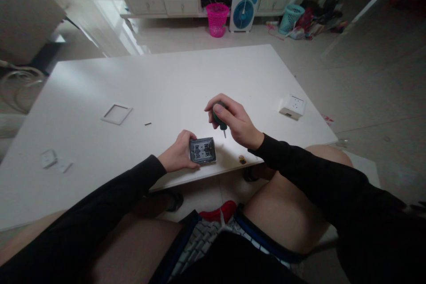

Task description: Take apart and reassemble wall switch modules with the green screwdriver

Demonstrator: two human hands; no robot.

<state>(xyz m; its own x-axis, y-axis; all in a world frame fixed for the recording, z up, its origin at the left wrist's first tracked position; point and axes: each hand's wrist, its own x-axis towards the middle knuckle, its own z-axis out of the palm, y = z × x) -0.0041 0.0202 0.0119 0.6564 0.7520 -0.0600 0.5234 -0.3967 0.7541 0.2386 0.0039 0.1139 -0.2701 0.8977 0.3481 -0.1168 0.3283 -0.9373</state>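
Observation:
My left hand (180,151) grips the left side of a dark wall socket module (202,150) near the table's front edge, thumb below and fingers above. Its dark inner face with slots points up. Just above and to the right, my right hand (233,117) is wrapped round the green handle of a short screwdriver (219,117). The screwdriver's metal tip points down and stays apart from the module. A small yellow and dark piece (242,159) lies on the table below my right hand.
On the white table (173,80) lie a white frame (116,114), a thin dark strip (148,124) and small white parts (49,159) at left. A white socket box (292,106) stands at right. Beyond are a pink basket (217,20) and a blue fan (243,13).

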